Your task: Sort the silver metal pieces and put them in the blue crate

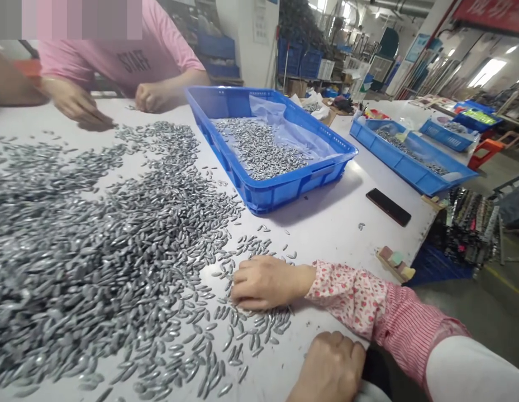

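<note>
- First, head view, the only one: your right hand (271,283) lay palm down at the thin edge of the spread, fingers together and lightly cupped over the silver seed-shaped pieces (117,262). You could not be seen to hold any; the pictures did not settle it.
- Your left hand (328,368) sat at the near edge of the white table (326,229), curled into a loose fist, with nothing showing in it.
- The pieces covered the table's left side, dense in the middle and scattered singly around your right hand. More lay in a blue plastic crate (293,192) on a clear plastic liner (276,114).
- Judged on technique: low, close fingers suited that thin edge, where pieces lay singly and stayed easy to separate.
- A co-worker's hands (72,103) were at the far edge of the spread.
- Legible writing: only STAFF, on the co-worker's pink T-shirt (129,61). The red banner (494,14) was unreadable, and the black smartphone (388,206) showed no brand.
</note>
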Tool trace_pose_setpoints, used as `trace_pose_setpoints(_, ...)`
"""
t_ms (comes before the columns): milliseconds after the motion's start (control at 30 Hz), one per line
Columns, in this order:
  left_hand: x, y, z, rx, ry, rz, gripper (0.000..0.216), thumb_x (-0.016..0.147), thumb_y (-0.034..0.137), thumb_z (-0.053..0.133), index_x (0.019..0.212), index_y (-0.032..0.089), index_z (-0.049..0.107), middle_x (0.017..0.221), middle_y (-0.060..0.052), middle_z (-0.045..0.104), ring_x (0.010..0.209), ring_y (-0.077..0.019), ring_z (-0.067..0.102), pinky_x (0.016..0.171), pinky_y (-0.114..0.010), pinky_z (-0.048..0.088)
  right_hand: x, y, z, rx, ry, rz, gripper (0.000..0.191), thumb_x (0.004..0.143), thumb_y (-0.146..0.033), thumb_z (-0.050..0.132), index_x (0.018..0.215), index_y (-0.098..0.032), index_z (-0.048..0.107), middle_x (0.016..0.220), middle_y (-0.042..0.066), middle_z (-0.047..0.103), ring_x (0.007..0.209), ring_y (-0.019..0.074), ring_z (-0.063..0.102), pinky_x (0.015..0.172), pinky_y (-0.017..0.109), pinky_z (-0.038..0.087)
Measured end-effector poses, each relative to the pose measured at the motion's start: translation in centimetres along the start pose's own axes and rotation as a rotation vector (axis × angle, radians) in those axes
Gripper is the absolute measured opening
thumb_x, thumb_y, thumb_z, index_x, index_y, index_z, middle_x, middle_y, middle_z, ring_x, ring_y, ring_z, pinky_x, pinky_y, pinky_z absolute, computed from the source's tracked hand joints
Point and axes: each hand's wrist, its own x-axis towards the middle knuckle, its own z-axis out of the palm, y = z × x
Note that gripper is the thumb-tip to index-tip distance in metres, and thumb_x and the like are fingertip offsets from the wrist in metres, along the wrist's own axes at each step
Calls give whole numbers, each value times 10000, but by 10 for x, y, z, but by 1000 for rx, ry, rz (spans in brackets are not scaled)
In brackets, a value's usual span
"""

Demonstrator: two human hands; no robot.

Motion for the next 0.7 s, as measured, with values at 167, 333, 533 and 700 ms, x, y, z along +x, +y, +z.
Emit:
trace_pose_setpoints(167,0,-1,0,20,-6,-7,256,851,140,683,800,186,436,687,24,598,580,-170,559,506,-307,336,-42,61,-41,111,195,466,68,908,-203,606,908,-156,656,926,40,668,884,159,561,828,277,398)
trace_pose_setpoints(333,1,0,0,23,-41,-8,244,885,150,652,802,187,426,703,20,601,595,-162,561,511,-306,334,-92,101,-51,12,159,787,126,837,-128,649,957,-95,669,889,83,637,840,181,556,805,311,417)
trace_pose_setpoints(533,1,3,-5,6,-83,-34,239,873,139,664,836,186,433,734,25,602,625,-172,569,536,-321,355,-74,75,-26,261,49,473,136,870,-57,585,920,-132,686,919,53,673,858,136,588,820,259,444)
trace_pose_setpoints(700,1,4,-10,0,-94,-48,267,863,154,686,831,187,422,732,24,598,625,-178,563,539,-320,347,-69,58,-33,330,50,363,63,876,-150,648,926,-124,676,895,48,654,823,140,573,775,258,434)
